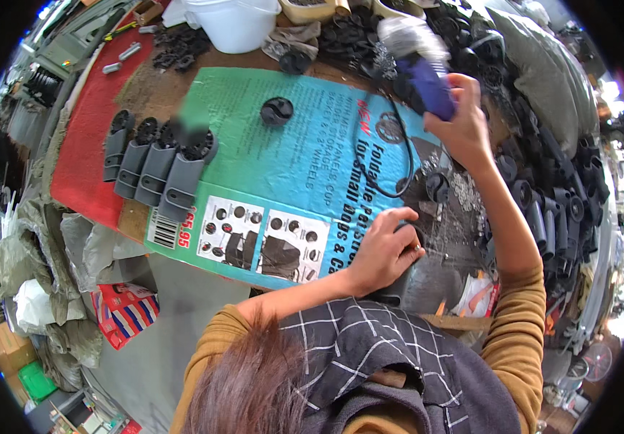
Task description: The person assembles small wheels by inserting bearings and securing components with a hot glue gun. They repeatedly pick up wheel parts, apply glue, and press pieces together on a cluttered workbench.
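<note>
Raised at the upper right, my right hand (464, 119) is closed around a blue-and-silver handheld power tool (427, 87). The tool is blurred by motion, so its tip cannot be made out. At the near edge of the work surface, my left hand (384, 249) curls over a dark grey plastic part (396, 289), mostly hidden beneath the fingers. A round black wheel piece (438, 187) lies between my two hands. Small metal screws (464, 195) are scattered beside my right forearm.
Several grey housings with black tops (136, 166) stand in a row at left on a printed cardboard sheet (304, 152). Another black wheel (276, 112) lies on the sheet. A black cable (407, 155) crosses it. A white bucket (234, 25) stands behind; dark parts (543, 210) pile up right.
</note>
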`<state>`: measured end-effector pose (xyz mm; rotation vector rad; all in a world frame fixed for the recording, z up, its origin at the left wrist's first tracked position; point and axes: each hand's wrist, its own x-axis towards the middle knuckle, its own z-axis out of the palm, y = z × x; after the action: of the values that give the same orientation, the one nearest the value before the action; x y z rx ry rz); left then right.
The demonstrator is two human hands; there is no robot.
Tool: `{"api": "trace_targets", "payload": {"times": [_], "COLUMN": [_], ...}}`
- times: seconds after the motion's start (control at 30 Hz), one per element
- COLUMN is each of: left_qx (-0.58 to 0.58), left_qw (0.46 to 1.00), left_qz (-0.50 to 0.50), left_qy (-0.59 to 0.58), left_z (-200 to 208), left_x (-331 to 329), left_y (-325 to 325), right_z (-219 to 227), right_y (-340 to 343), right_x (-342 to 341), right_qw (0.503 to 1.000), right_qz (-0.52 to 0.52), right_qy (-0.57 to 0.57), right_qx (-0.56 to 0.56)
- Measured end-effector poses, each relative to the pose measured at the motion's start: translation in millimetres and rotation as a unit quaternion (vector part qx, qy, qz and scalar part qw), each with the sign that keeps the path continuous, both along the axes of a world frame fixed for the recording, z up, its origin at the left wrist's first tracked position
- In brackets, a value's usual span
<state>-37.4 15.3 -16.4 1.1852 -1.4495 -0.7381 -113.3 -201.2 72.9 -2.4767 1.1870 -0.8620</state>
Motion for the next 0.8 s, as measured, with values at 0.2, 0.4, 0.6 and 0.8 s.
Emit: {"api": "trace_targets", "payload": {"times": [0.2, 0.4, 0.6, 0.8], "left_qx": [-0.035, -0.008, 0.009, -0.019], "left_qw": [0.999, 1.000, 1.000, 0.999], "left_qz": [0.010, 0.004, 0.001, 0.006], "left_qy": [-0.035, -0.011, 0.019, -0.027], "left_z": [-8.0, -10.7, -8.7, -8.1], "left_x": [-3.7, -5.2, -6.2, -4.1], "left_y": [-3.2, -3.0, -2.5, -2.9], "right_z": [-2.4, -11.1, 34.2, 32.1], "right_y": [123.5, 159.6, 177.1, 175.7], "right_x": [-74.2, -85.5, -84.3, -73.1], "right_qw": [0.909, 0.840, 0.733, 0.772], "right_qz": [0.001, -0.023, 0.128, 0.134], "right_qy": [-0.363, -0.500, -0.634, -0.589], "right_qx": [0.207, 0.209, 0.210, 0.200]}}
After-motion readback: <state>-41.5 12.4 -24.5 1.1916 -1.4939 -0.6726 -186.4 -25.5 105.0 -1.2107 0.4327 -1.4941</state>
